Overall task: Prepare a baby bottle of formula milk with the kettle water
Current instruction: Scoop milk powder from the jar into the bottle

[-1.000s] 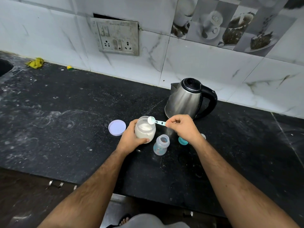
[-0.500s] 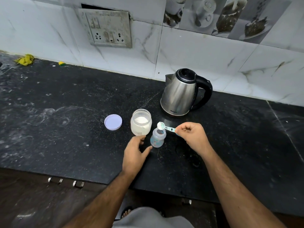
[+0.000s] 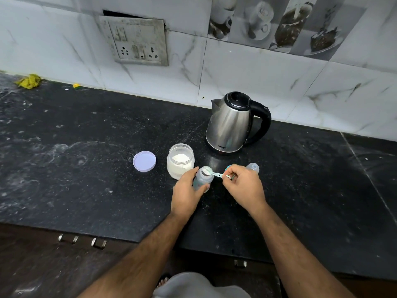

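Note:
A small clear baby bottle stands open on the black counter, and my left hand grips its body. My right hand pinches the handle of a small teal scoop, whose white bowl sits right over the bottle's mouth with powder in it. An open jar of white formula powder stands just left of the bottle. Behind them the steel kettle with a black handle stands with its lid down. The bottle's teat cap peeks out behind my right hand.
The jar's pale round lid lies flat left of the jar. A switch and socket plate is on the tiled wall. A yellow cloth lies far left by the wall. Drawer handles show under the counter's front edge.
My left hand let go of the powder jar and took hold of the bottle. My right hand carried the filled scoop from the jar to the bottle's mouth.

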